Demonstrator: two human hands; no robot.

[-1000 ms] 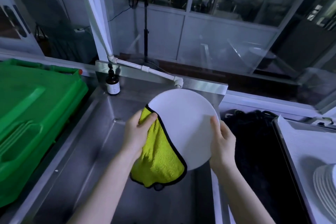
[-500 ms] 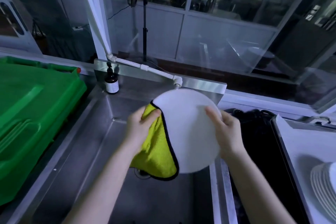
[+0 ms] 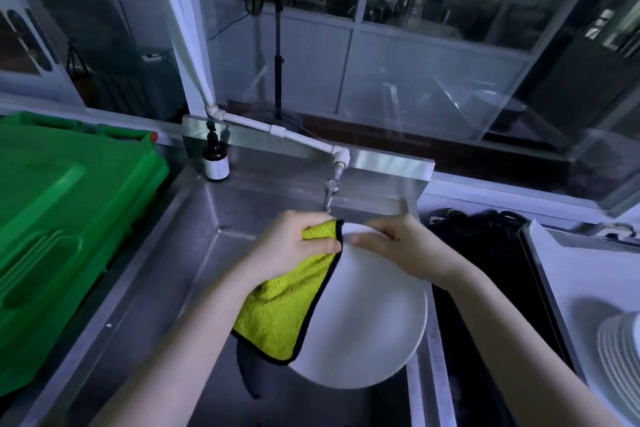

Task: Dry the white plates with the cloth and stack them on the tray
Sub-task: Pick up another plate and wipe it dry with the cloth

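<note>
Plate (image 3: 374, 315): likely stiff, slick, breakable; I hold its rim.
Left hand (image 3: 291, 246): fingers curled, pinching cloth (image 3: 280, 315) onto rim.
Right hand (image 3: 405, 250): fingers curled round top rim.

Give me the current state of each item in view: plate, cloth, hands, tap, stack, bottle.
White plate: held tilted over the sink, not yet stacked.
Yellow cloth: draped over the plate's left side.
Left hand: grips the cloth at the plate's upper rim.
Right hand: holds the plate's top rim; blurred.
Tap: no stream visible.
Plate stack: resting on the tray.
Bottle: upright.
</note>
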